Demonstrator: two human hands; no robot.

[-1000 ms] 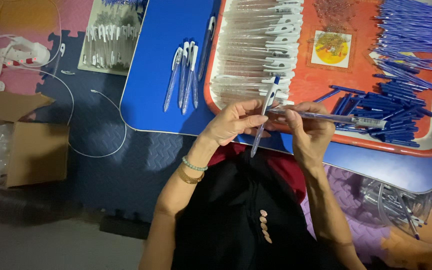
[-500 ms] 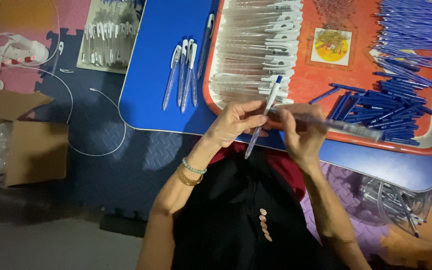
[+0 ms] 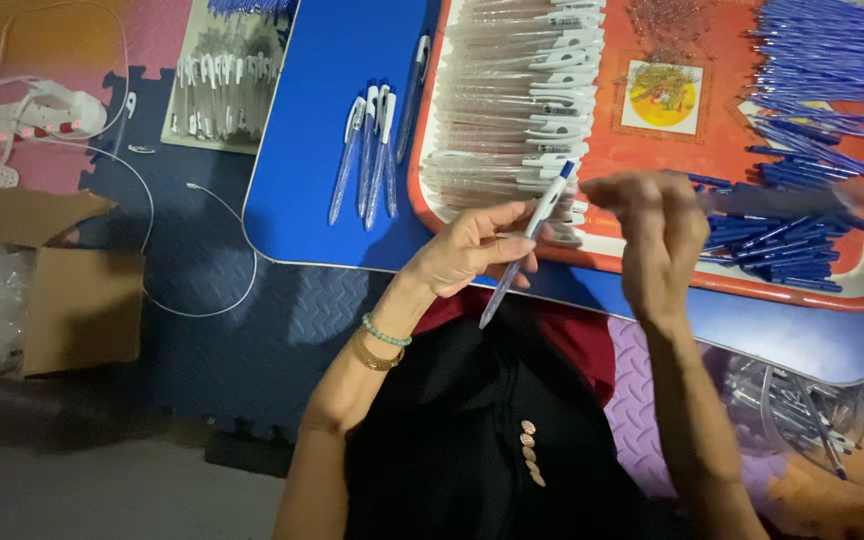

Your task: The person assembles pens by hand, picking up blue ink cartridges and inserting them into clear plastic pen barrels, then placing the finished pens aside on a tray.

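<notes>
Lit brightly and evenly from above across the blue worktop (image 3: 332,150) and the orange tray (image 3: 732,285). Dimmed toward the lower left floor. Smeared by motion at the right hand (image 3: 652,225); kept sharper at the left hand (image 3: 472,250). Bowed slightly at the edges.

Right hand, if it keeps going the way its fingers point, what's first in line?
Likely the heap of blue pen refills on the orange tray; the right hand points that way. The hand is blurred, so height is unclear.

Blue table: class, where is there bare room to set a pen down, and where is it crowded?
Bare blue table left of the finished pens, and between them and the orange tray. The tray itself is crowded with clear barrels and blue refills.
</notes>
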